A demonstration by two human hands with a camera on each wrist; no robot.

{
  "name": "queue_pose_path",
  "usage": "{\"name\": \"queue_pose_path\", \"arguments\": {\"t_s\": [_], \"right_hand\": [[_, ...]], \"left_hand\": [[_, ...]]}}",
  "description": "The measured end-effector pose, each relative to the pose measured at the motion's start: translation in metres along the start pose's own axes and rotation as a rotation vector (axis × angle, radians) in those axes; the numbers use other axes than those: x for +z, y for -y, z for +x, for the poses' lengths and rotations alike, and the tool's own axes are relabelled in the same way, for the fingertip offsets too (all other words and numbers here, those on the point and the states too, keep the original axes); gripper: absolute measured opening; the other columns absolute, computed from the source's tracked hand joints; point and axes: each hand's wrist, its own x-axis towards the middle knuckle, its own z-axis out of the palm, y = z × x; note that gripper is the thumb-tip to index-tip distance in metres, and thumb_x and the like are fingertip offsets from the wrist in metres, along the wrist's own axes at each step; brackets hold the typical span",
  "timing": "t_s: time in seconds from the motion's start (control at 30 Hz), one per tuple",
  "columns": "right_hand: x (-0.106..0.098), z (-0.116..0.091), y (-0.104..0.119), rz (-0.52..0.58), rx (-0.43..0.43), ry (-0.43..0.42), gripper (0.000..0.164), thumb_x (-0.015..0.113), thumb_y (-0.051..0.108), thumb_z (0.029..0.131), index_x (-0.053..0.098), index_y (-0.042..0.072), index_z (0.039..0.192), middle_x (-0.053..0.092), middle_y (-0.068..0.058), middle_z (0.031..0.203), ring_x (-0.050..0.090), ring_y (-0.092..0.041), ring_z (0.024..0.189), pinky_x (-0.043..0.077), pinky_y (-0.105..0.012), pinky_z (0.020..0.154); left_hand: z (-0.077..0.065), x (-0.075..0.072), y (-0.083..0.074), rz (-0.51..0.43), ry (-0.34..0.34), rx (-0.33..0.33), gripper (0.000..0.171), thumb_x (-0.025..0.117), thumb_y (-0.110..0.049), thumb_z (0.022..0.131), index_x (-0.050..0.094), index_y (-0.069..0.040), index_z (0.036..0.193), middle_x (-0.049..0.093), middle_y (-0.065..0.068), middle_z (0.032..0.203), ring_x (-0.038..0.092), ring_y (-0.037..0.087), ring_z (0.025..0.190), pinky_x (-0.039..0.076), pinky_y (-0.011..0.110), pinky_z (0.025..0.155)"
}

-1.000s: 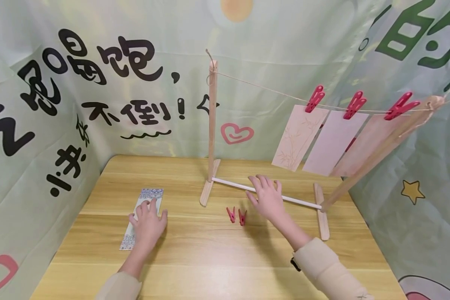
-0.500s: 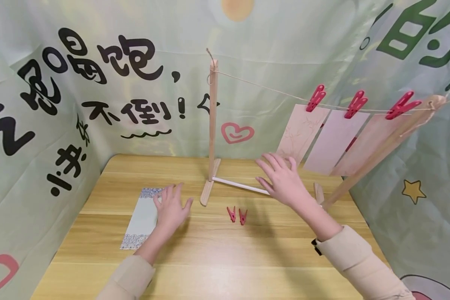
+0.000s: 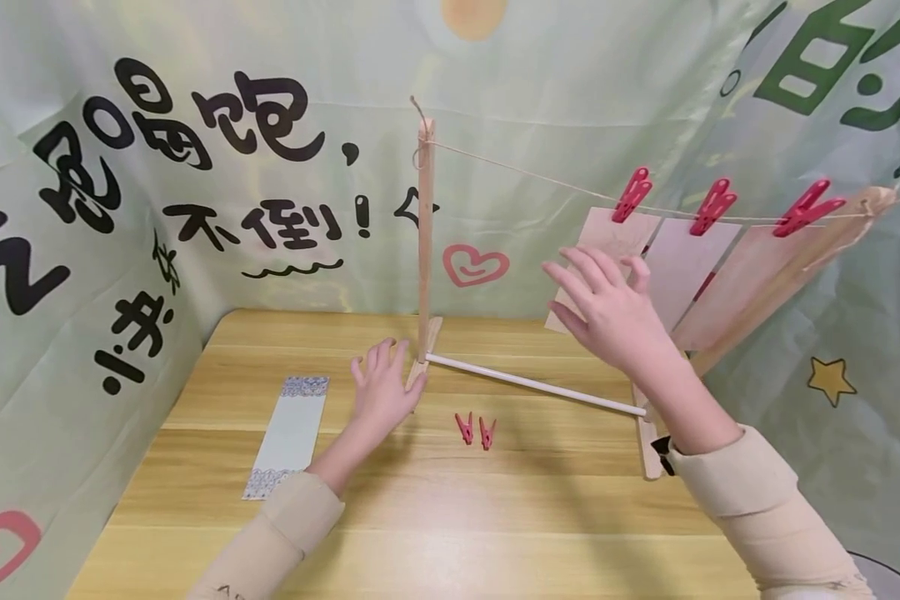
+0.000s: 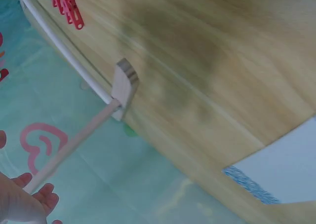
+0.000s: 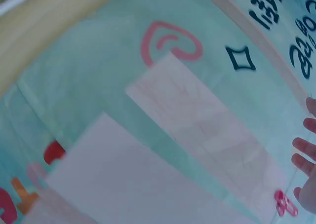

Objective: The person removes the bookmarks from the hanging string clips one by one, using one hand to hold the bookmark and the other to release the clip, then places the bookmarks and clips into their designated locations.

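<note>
My left hand [image 3: 382,387] is in front of the left post [image 3: 426,242] of a wooden stand, its fingers spread and holding nothing. In the left wrist view its fingertips [image 4: 47,194] appear near that post; contact cannot be told. Higher up on the right, my right hand [image 3: 607,312] hovers with bent, parted fingers and no object in them. It partly covers a pink card [image 5: 202,130] that hangs from the string [image 3: 521,173] by a red clothespin [image 3: 633,196]. Beside that card hang a pale lilac card [image 3: 678,258] and another pink card [image 3: 757,275], each under its own clothespin.
On the table [image 3: 450,533] at left lies a white card with blue patterned ends [image 3: 288,437]. Two small red clothespins [image 3: 464,428] lie mid-table. A white rod [image 3: 532,383] joins the stand's feet. Printed cloth [image 3: 307,275] encloses the table's back and sides.
My left hand has left the blue-patterned card and moved right towards the left post. My right hand has risen and shifted right, from above the rod to before the hanging cards.
</note>
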Motion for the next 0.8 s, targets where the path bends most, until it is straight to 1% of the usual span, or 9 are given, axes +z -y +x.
{"name": "queue_pose_path", "arguments": {"t_s": [0.2, 0.4, 0.53, 0.7, 0.8], "right_hand": [[-0.015, 0.014, -0.011, -0.027, -0.004, -0.128, 0.050, 0.068, 0.013, 0.079, 0.050, 0.008, 0.125, 0.047, -0.017, 0.126, 0.039, -0.034, 0.118, 0.018, -0.060, 0.085], [-0.026, 0.022, -0.023, -0.059, 0.026, -0.187, 0.048, 0.068, 0.011, 0.080, 0.051, 0.009, 0.125, 0.046, -0.016, 0.127, 0.036, -0.032, 0.122, 0.016, -0.059, 0.087], [-0.032, 0.025, -0.030, -0.063, 0.069, -0.224, 0.047, 0.067, 0.009, 0.081, 0.051, 0.011, 0.125, 0.045, -0.015, 0.129, 0.034, -0.029, 0.124, 0.015, -0.058, 0.089], [-0.038, 0.028, -0.038, -0.062, 0.129, -0.244, 0.045, 0.066, 0.011, 0.082, 0.051, 0.012, 0.125, 0.043, -0.013, 0.130, 0.032, -0.027, 0.127, 0.013, -0.057, 0.092], [-0.040, 0.030, -0.042, -0.066, 0.151, -0.239, 0.046, 0.066, 0.012, 0.083, 0.050, 0.013, 0.126, 0.042, -0.013, 0.131, 0.031, -0.027, 0.127, 0.012, -0.056, 0.092]], "left_hand": [[0.014, 0.005, -0.013, -0.030, -0.008, 0.063, 0.058, 0.056, -0.043, 0.086, 0.042, -0.012, 0.133, 0.038, 0.014, 0.135, 0.030, 0.030, 0.125, 0.011, 0.054, 0.099], [0.027, 0.007, -0.027, -0.031, -0.024, 0.148, 0.059, 0.054, -0.043, 0.087, 0.039, -0.015, 0.137, 0.037, 0.011, 0.136, 0.029, 0.030, 0.125, 0.012, 0.055, 0.099], [0.035, 0.009, -0.035, 0.021, 0.021, 0.179, 0.059, 0.050, -0.046, 0.089, 0.036, -0.016, 0.138, 0.035, 0.010, 0.138, 0.027, 0.028, 0.128, 0.013, 0.056, 0.100], [0.044, 0.011, -0.045, 0.054, 0.082, 0.227, 0.059, 0.047, -0.048, 0.090, 0.032, -0.021, 0.140, 0.034, 0.011, 0.139, 0.028, 0.027, 0.129, 0.012, 0.056, 0.102], [0.049, 0.013, -0.052, 0.062, 0.094, 0.258, 0.059, 0.044, -0.051, 0.091, 0.030, -0.022, 0.140, 0.034, 0.011, 0.139, 0.029, 0.027, 0.128, 0.013, 0.056, 0.102]]}}
